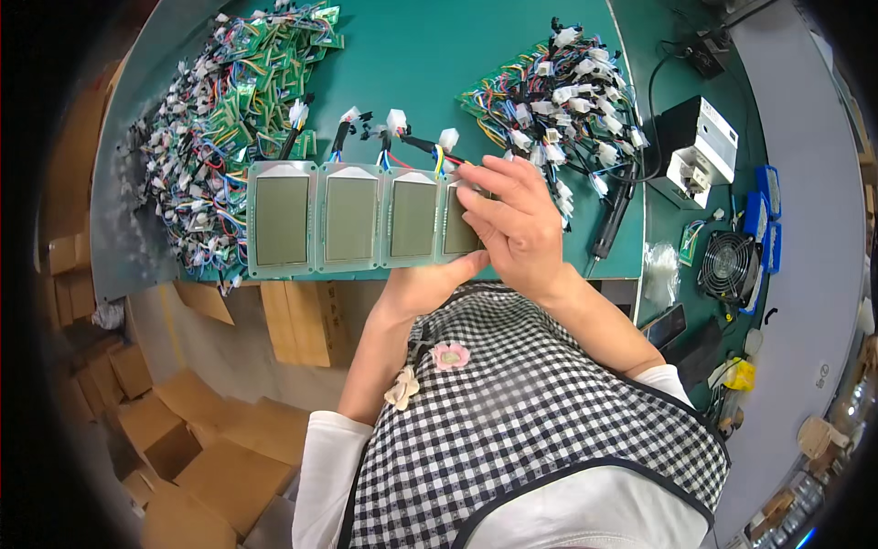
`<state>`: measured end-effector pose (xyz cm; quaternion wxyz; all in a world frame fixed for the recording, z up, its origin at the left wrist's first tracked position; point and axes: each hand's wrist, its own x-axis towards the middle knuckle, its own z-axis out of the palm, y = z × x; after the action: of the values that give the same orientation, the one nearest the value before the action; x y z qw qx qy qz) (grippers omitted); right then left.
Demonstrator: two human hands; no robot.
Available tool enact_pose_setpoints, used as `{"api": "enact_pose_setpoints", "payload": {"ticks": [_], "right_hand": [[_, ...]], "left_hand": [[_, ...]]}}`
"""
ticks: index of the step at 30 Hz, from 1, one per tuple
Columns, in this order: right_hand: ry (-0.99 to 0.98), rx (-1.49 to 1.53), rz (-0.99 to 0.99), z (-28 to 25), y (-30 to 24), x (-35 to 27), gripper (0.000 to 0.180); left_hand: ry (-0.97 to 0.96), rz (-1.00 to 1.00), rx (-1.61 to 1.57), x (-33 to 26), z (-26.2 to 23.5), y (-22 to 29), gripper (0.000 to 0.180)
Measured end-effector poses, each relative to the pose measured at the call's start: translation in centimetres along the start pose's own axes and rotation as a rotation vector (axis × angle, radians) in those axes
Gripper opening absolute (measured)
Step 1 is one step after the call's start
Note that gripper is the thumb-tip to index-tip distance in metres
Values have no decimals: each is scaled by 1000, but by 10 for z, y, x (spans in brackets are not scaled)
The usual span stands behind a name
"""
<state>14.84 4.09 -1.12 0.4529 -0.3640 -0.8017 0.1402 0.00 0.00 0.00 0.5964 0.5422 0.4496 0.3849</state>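
Note:
A row of several joined circuit boards with grey LCD screens (350,220) is held up at the table's near edge. Wires with white plugs (396,122) stick out from its far side. My left hand (422,289) grips the row's near edge from below, its fingers hidden behind the boards and its thumb toward the right end. Over the rightmost screen bends my right hand (518,220), fingers laid across its face and closed about that end. They cover part of this screen.
A large heap of wired green boards (247,101) lies at the left of the green table (412,55); another wire bundle (576,91) lies right. Beside that are a black electric screwdriver (615,215), a white metal box (700,151) and a fan (729,265). Cardboard boxes (219,476) stand lower left.

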Motion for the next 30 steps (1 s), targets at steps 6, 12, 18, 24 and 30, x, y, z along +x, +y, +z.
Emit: {"api": "enact_pose_setpoints", "payload": {"ticks": [6,12,18,24,30], "right_hand": [[88,228,235,0,-19,11,34],[7,-6,65,0,-10,8,28],[94,111,75,3,-10,5,14],[17,305,169,-18,-17,5,8],[-215,98,940,-2,60,-116,6]], "left_hand": [[109,14,-70,2,-1,-2,57],[131,122,-2,2,5,-1,45],[117,67,-80,4,5,1,53],[195,114,-14,6,0,-4,61],[219,197,14,4,-31,-1,63]]}}
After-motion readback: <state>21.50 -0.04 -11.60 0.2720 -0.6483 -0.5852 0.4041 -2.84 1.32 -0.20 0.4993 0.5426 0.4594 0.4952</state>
